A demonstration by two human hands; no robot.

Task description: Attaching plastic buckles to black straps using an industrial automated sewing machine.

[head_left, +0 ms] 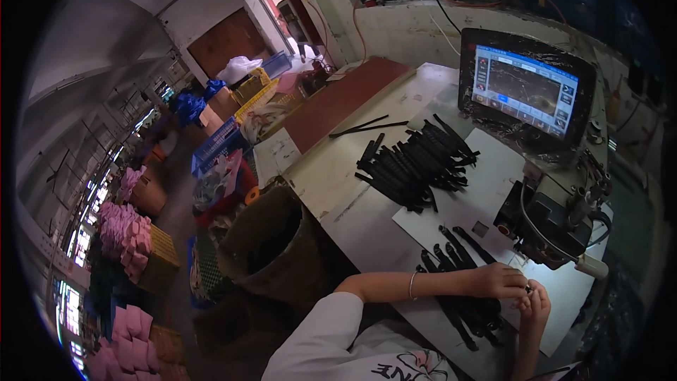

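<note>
My left hand (502,281), a thin bracelet on its wrist, reaches across from the left with its fingers closed. Its fingertips meet those of my right hand (534,300), which is also closed, over the right part of the white table (571,303). A small dark bit shows between the fingertips, too little of it to name. Beneath and beside my left forearm lies a loose group of black strips (451,254), partly covered by the arm. Farther off, a larger pile of similar black strips (416,162) is heaped on the table.
A dark machine head (546,219) stands right of the hands, with a lit monitor (525,88) behind it. Two separate black strips (370,127) lie beyond the pile. Left of the table stand a large round bin (305,236), a blue crate (218,144) and pink bundles (130,339).
</note>
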